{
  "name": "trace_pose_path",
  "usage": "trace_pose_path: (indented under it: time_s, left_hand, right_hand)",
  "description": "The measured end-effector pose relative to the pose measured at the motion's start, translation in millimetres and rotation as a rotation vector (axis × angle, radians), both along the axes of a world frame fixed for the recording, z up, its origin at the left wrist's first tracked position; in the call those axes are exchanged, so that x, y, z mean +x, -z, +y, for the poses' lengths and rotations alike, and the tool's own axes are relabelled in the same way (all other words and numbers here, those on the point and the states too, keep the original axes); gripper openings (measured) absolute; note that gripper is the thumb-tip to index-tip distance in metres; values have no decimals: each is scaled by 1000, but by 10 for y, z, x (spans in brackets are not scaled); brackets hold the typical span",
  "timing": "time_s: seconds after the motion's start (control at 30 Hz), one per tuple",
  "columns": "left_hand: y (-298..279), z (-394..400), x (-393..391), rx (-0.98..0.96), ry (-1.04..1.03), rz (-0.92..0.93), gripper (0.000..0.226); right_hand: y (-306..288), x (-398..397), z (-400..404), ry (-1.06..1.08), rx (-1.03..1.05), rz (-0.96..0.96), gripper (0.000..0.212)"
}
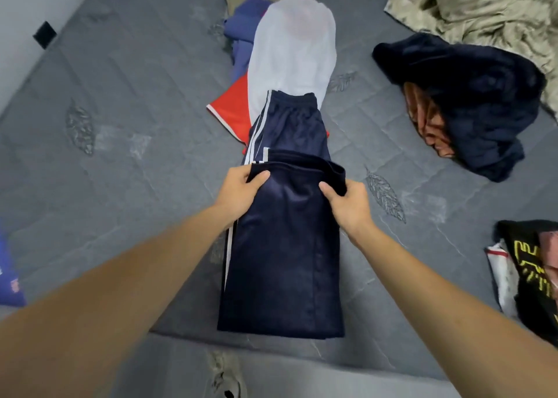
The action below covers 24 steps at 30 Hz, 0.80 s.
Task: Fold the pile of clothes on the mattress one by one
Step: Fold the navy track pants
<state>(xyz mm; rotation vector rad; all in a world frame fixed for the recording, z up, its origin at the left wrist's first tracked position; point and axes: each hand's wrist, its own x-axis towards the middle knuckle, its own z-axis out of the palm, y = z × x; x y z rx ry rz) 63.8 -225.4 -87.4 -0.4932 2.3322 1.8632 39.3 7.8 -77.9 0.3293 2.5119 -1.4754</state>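
Navy track pants (283, 246) with white side stripes lie lengthwise on the grey mattress (120, 156), their lower part folded back over the rest. My left hand (240, 190) pinches the left corner of the folded edge. My right hand (347, 202) pinches the right corner of that edge. Beyond the pants lies a pile with a white garment (293, 47), a red one (232, 107) and a blue-purple one (241, 26).
A dark navy heap with an orange-brown piece (471, 101) lies at the right. A crumpled beige cloth (483, 8) fills the far right corner. A black garment with yellow print (531, 270) sits at the right edge, a blue item (9, 276) at the left edge. A shoe (226, 376) is on the floor below.
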Motion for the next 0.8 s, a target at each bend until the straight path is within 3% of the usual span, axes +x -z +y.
trace_pose_path:
  time_s: [0.13, 0.27, 0.33, 0.4, 0.47, 0.53, 0.63, 0.8]
  left_hand:
    - [168, -224, -954, -48, 45, 67, 19]
    - [310, -373, -1749, -139, 41, 65, 25]
    - [361, -347, -1925, -301, 25, 56, 32]
    - [336, -247, -1841, -572, -17, 113, 51]
    - [339, -160, -1492, -772, -27, 284, 62]
    - [492, -96, -1011, -861, 201, 394, 65]
    - [954, -44, -611, -1041, 526, 225, 70]
    - [1127, 54, -754, -1159, 581, 135, 77]
  right_hand:
    - [153, -868, -241, 45, 23, 24, 9]
    - [233, -1662, -416, 87, 134, 116, 24]
    - [257, -1793, -514, 79, 280, 153, 42]
    - [266, -1651, -572, 79, 514, 299, 51]
    - [335, -1302, -592, -43, 672, 485, 54]
    - [588, -927, -569, -333, 681, 466, 62]
    - [1032, -644, -494, -593, 738, 255, 72]
    - [1166, -712, -414, -643, 739, 263, 72]
